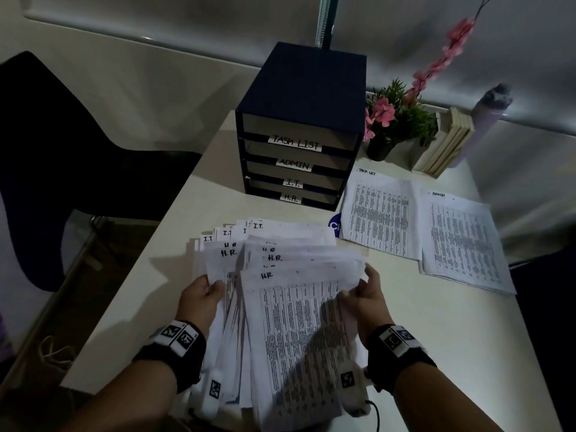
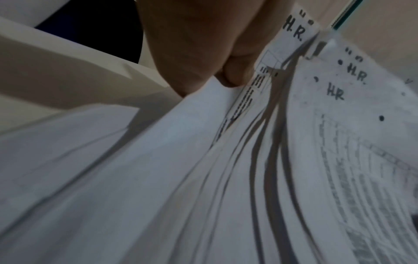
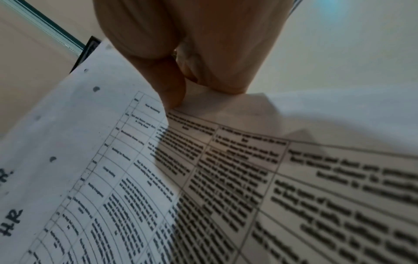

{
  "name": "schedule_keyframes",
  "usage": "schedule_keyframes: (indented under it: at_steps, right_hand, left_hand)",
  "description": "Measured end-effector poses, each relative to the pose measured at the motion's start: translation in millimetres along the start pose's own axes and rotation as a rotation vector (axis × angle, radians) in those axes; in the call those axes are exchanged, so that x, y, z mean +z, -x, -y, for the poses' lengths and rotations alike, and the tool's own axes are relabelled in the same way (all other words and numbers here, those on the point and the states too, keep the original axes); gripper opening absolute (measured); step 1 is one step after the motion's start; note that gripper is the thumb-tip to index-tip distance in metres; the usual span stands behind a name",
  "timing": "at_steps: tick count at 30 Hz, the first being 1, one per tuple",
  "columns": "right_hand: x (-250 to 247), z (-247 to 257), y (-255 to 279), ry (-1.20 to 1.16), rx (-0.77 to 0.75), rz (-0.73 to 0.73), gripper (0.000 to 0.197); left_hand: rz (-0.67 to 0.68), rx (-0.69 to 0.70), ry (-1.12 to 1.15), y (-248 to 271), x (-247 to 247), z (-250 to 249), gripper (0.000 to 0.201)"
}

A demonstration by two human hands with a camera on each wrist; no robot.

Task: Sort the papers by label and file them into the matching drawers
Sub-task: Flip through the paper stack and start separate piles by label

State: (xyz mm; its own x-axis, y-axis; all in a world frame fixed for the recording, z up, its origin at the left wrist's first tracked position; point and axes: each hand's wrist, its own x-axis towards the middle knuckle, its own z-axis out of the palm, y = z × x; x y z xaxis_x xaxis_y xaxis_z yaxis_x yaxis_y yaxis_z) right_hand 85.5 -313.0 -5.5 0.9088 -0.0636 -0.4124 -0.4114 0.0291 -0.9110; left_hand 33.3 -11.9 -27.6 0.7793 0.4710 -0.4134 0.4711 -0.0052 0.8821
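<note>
Both hands, left (image 1: 199, 296) and right (image 1: 366, 294), pinch the fanned stack (image 1: 290, 310) by its side edges, held over the desk (image 1: 436, 322) (H.R. sheets on top, I.T. behind). Loosely gripped, sheets could slip and mix before reaching the drawers (image 1: 296, 169).

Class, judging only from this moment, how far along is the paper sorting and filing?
Done: TASK LIST pile and ADMIN pile lie sorted. In hand: left hand and right hand grip the H.R. and I.T. sheets. Left: all drawers look shut; no filing seen.
</note>
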Motion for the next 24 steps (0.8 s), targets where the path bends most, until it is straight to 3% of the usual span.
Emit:
schedule_keyframes:
  at_steps: [1, 3, 6, 7, 11, 16, 19, 22, 24]
  right_hand:
    - [2, 2, 3, -0.008, 0.001, 0.013, 0.058]
    - [8, 5, 4, 0.034, 0.002, 0.001, 0.035]
    - [24, 11, 7, 0.102, 0.024, 0.009, 0.018]
    - [28, 16, 8, 0.111, 0.001, -0.006, 0.016]
    - [43, 63, 16, 0.007, -0.191, -0.088, 0.027]
    - [52, 120, 40, -0.107, -0.613, -0.001, 0.038]
    - [48, 115, 51, -0.012, -0.714, -0.007, 0.039]
    - [43, 91, 57, 0.077, -0.694, 0.012, 0.043]
    - [42, 81, 62, 0.057, -0.628, 0.051, 0.043]
  left_hand:
    - [0.015, 0.002, 0.019, 1, 1, -1, 0.019]
    - [0.048, 0.015, 0.046, 9, 6, -12, 0.025]
    - [0.124, -0.003, 0.047, 27, 16, -29, 0.059]
    - [0.123, 0.022, 0.032, 33, 19, -38, 0.061]
    - [-0.021, 0.282, -0.065, 45, 29, -87, 0.033]
    - [-0.215, 0.630, 0.084, 61, 27, -146, 0.013]
    - [-0.195, 0.714, 0.172, 72, 23, -149, 0.007]
    - [-0.123, 0.678, 0.207, 70, 22, -121, 0.049]
    - [-0.075, 0.614, 0.213, 66, 25, -101, 0.062]
